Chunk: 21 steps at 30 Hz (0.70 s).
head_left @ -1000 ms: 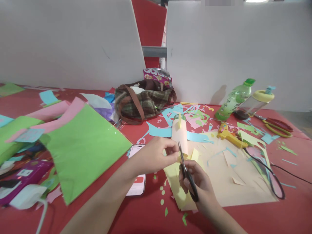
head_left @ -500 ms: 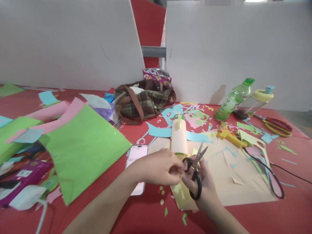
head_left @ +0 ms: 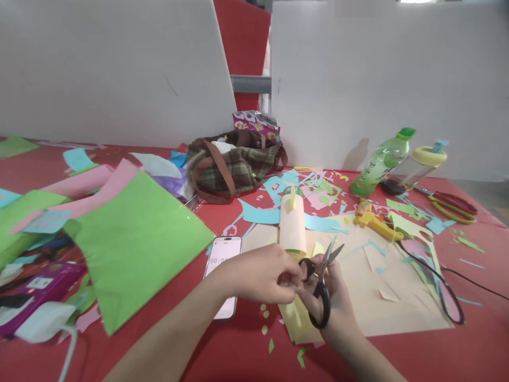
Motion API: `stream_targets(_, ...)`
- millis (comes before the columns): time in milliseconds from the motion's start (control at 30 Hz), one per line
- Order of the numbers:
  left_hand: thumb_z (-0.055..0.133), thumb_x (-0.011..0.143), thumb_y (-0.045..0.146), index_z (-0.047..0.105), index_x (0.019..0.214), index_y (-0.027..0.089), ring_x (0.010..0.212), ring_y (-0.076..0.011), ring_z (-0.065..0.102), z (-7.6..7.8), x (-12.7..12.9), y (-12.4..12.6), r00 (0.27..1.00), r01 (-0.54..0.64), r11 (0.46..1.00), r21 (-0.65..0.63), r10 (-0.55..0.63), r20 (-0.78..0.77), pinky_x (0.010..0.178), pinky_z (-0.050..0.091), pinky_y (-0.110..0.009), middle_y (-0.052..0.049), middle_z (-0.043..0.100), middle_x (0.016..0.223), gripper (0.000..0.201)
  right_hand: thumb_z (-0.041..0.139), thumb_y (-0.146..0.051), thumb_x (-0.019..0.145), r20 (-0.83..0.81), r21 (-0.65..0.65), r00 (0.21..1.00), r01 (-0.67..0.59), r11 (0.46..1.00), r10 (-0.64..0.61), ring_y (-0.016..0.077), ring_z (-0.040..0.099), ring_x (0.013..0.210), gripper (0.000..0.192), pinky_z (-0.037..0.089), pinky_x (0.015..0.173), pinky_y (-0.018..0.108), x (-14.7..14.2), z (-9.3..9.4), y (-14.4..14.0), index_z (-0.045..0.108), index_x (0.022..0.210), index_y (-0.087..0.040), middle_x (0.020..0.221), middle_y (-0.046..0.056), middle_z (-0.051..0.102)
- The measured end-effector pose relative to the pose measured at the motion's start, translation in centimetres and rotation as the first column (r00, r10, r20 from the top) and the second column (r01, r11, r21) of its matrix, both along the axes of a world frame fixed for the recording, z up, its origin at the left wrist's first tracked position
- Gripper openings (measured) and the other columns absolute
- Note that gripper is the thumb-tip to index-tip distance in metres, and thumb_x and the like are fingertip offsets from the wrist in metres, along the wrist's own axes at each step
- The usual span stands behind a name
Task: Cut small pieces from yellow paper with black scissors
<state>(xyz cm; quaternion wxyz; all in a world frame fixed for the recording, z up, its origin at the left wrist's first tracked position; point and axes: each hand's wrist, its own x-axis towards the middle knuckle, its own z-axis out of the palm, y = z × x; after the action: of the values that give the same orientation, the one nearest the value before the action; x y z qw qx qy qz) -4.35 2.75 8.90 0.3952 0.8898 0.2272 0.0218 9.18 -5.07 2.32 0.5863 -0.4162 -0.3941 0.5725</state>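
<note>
Black-handled scissors (head_left: pixel 321 286) rest in my right hand (head_left: pixel 336 297), their blades slightly apart and pointing up and away from me. The fingers of my left hand (head_left: pixel 274 273) are curled and pinched against the fingertips of my right hand. Whatever the left fingers hold is too small or hidden to make out. Just beyond both hands lies a cream paper-wrapped cylinder (head_left: pixel 292 225) with a yellow paper piece on its top and a green end. Under the hands is a yellow sheet (head_left: pixel 296 321), partly covered.
A phone (head_left: pixel 226 281) showing a timer lies by my left forearm. Green paper (head_left: pixel 143 244) is at left. A yellow glue gun (head_left: pixel 376 222), a green bottle (head_left: pixel 382 162) and a clear jar (head_left: pixel 415 167) stand or lie at right. A plaid bag (head_left: pixel 246 164) sits behind.
The scissors have tilted slightly to the right with my right hand. My left hand has shifted a little to the right, still pinched. Everything else stays put.
</note>
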Motion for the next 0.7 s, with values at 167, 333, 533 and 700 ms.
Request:
stream_targets(167, 0.043, 0.064, 0.009, 0.053, 0.064, 0.015, 0.047, -0.0062, 0.040, 0.09, -0.02, 0.19, 0.999, -0.045, 0.998, 0.037, 0.045, 0.002, 0.047, 0.030, -0.017, 0.005, 0.046, 0.050, 0.012, 0.064, -0.020, 0.068, -0.046, -0.017, 0.997, 0.063, 0.998, -0.064, 0.0120, 0.047, 0.069, 0.030, 0.038, 0.063, 0.024, 0.05, 0.27, 0.15, 0.042, 0.088, -0.028, 0.076, -0.004, 0.047)
stream_targets(333, 0.042, 0.065, 0.008, 0.056, 0.072, 0.015, 0.049, -0.0070, 0.043, 0.11, 0.09, 0.19, 0.999, -0.036, 0.999, 0.027, 0.036, -0.003, 0.048, 0.032, -0.017, 0.003, 0.051, 0.056, 0.017, 0.064, -0.019, 0.067, -0.038, -0.044, 0.993, 0.110, 0.993, -0.112, 0.0110, 0.046, 0.067, 0.030, 0.036, 0.061, 0.023, 0.16, 0.69, 0.31, 0.042, 0.085, -0.028, 0.075, -0.005, 0.046)
stream_targets(533, 0.043, 0.069, 0.011, 0.056, 0.070, 0.014, 0.052, -0.0072, 0.045, 0.30, 0.30, 0.06, 0.999, -0.050, 0.999, 0.017, 0.050, 0.021, 0.050, 0.033, -0.017, 0.003, 0.053, 0.058, 0.013, 0.064, -0.019, 0.067, -0.042, -0.042, 0.992, 0.116, 0.992, -0.118, 0.0121, 0.047, 0.067, 0.031, 0.037, 0.061, 0.024, 0.17, 0.54, 0.34, 0.042, 0.087, -0.029, 0.076, -0.005, 0.047)
stream_targets(700, 0.043, 0.071, 0.012, 0.056, 0.070, 0.016, 0.052, -0.0075, 0.044, 0.13, 0.38, 0.06, 0.998, -0.060, 0.997, 0.049, 0.059, 0.024, 0.051, 0.032, -0.017, 0.003, 0.051, 0.056, 0.013, 0.063, -0.018, 0.068, -0.046, -0.029, 0.991, 0.121, 0.992, -0.123, 0.0121, 0.047, 0.068, 0.031, 0.036, 0.062, 0.024, 0.23, 0.03, 0.31, 0.042, 0.087, -0.029, 0.077, -0.004, 0.046)
